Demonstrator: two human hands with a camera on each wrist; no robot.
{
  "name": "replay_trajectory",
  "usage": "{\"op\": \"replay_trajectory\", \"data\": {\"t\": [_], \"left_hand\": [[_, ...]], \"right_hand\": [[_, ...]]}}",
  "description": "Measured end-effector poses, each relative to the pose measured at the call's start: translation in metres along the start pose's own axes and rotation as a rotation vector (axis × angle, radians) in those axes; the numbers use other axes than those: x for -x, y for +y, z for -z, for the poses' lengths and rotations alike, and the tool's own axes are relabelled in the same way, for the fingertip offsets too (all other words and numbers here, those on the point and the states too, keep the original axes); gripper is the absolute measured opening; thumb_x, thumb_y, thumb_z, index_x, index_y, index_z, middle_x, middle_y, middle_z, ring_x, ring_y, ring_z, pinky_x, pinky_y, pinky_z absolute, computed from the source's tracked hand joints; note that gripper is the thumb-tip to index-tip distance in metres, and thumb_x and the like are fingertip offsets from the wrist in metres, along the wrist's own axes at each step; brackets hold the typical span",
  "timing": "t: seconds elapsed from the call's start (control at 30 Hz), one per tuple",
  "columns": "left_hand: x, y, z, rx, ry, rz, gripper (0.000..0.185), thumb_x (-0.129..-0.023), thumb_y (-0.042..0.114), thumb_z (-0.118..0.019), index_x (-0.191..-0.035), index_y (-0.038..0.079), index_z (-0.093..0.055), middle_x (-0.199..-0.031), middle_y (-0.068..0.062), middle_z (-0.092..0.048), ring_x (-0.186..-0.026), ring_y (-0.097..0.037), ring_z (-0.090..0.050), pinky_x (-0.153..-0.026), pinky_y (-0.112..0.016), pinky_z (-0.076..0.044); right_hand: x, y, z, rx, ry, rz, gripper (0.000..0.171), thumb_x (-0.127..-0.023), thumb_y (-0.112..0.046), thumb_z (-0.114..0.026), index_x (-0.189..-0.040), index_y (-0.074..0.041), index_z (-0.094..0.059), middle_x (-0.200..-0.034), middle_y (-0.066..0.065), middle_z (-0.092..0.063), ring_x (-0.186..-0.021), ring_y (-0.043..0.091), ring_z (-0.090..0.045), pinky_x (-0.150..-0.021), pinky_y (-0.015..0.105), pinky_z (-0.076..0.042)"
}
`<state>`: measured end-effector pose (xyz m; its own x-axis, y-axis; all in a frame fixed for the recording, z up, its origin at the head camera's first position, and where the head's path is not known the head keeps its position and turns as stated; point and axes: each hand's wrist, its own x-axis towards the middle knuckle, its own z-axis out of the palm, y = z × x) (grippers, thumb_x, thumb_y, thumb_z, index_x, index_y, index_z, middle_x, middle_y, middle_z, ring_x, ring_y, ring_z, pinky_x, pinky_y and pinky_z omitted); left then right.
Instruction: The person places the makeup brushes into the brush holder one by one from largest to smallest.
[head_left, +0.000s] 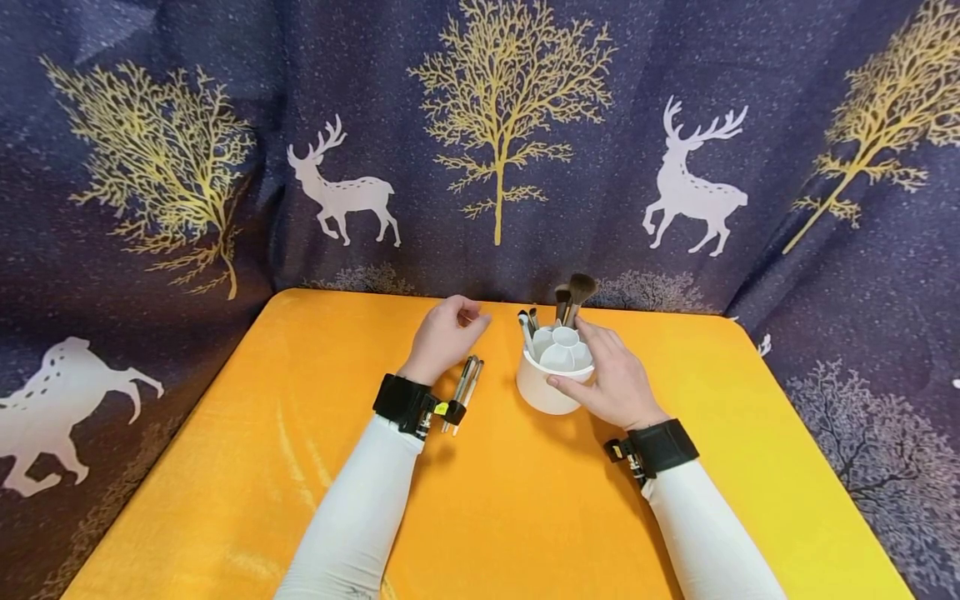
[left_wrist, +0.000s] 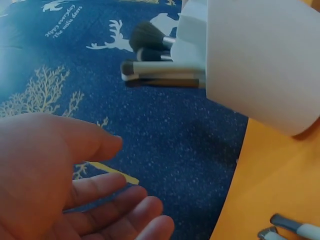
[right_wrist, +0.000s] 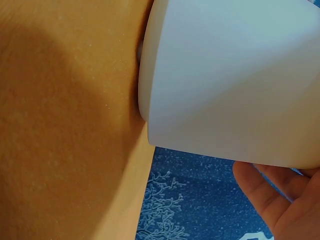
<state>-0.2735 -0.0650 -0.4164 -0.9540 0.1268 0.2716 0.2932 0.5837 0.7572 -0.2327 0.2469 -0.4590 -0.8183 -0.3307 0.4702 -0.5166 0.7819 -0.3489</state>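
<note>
Holding: the right hand (head_left: 615,379) wraps thumb and fingers round the white round plastic brush holder (head_left: 551,375).
Holder place: it stands upright on the orange velvet-like tablecloth (head_left: 300,433), toward the far middle.
Holder contents: several makeup brushes with dark bristles (head_left: 573,296) stand in its compartments.
Left hand (head_left: 444,337): fingers loosely curled, gripping nothing, resting on the cloth left of the holder.
Loose items: two slim silver-handled brushes (head_left: 465,385) lie just beside the left wrist.
Backdrop: dark blue curtain with deer and golden trees (head_left: 498,125).
</note>
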Motion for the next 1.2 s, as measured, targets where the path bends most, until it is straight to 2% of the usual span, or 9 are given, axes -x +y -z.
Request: {"op": "replay_trajectory", "data": {"t": [0.4, 0.5, 0.67, 0.83, 1.03, 1.2], "left_hand": [[0.001, -0.015, 0.001, -0.124, -0.112, 0.084, 0.038, -0.107, 0.031, -0.074, -0.13, 0.001, -0.073, -0.114, -0.012, -0.076, -0.098, -0.028, -0.072, -0.087, -0.047, -0.056], [0.001, -0.018, 0.001, -0.151, -0.131, 0.096, 0.036, -0.107, 0.031, -0.076, -0.128, 0.002, -0.073, -0.112, -0.012, -0.076, -0.091, -0.027, -0.07, -0.085, -0.046, -0.056], [0.002, -0.024, 0.001, -0.177, -0.189, 0.14, 0.029, -0.106, 0.029, -0.077, -0.121, 0.005, -0.071, -0.096, -0.009, -0.071, -0.075, -0.023, -0.062, -0.077, -0.042, -0.049], [0.002, -0.028, 0.0, -0.186, -0.232, 0.182, 0.022, -0.106, 0.029, -0.076, -0.101, 0.009, -0.067, -0.074, -0.003, -0.057, -0.063, -0.019, -0.05, -0.065, -0.037, -0.038], [0.0, -0.03, -0.002, -0.193, -0.31, 0.241, 0.052, -0.103, 0.032, -0.082, -0.066, 0.017, -0.049, -0.058, 0.003, -0.035, -0.049, -0.017, -0.034, -0.053, -0.035, -0.023], [0.0, -0.032, -0.003, -0.234, -0.354, 0.25, 0.061, -0.102, 0.035, -0.083, -0.056, 0.018, -0.046, -0.053, 0.003, -0.034, -0.044, -0.016, -0.032, -0.049, -0.033, -0.022]], "right_hand": [[0.0, -0.001, 0.0, 0.003, 0.006, 0.0, 0.106, -0.09, -0.058, -0.086, -0.171, -0.007, -0.041, -0.155, 0.021, -0.059, -0.139, 0.042, -0.057, -0.103, 0.068, -0.054], [0.0, -0.001, 0.0, 0.002, 0.007, 0.002, 0.106, -0.09, -0.058, -0.086, -0.171, -0.007, -0.041, -0.156, 0.021, -0.06, -0.14, 0.042, -0.057, -0.103, 0.068, -0.054], [0.0, -0.002, 0.001, 0.002, 0.005, 0.003, 0.106, -0.09, -0.058, -0.086, -0.171, -0.007, -0.041, -0.156, 0.021, -0.059, -0.141, 0.042, -0.056, -0.104, 0.068, -0.054], [-0.001, -0.002, 0.001, -0.004, 0.001, -0.001, 0.105, -0.09, -0.058, -0.086, -0.171, -0.007, -0.041, -0.156, 0.021, -0.059, -0.141, 0.042, -0.056, -0.104, 0.068, -0.054], [0.0, -0.002, 0.001, -0.009, -0.004, -0.004, 0.105, -0.09, -0.057, -0.086, -0.171, -0.007, -0.041, -0.157, 0.022, -0.058, -0.141, 0.042, -0.056, -0.103, 0.068, -0.054], [0.0, -0.002, 0.001, -0.01, 0.0, 0.001, 0.105, -0.09, -0.057, -0.086, -0.17, -0.006, -0.041, -0.157, 0.022, -0.059, -0.142, 0.042, -0.056, -0.103, 0.068, -0.054]]}}
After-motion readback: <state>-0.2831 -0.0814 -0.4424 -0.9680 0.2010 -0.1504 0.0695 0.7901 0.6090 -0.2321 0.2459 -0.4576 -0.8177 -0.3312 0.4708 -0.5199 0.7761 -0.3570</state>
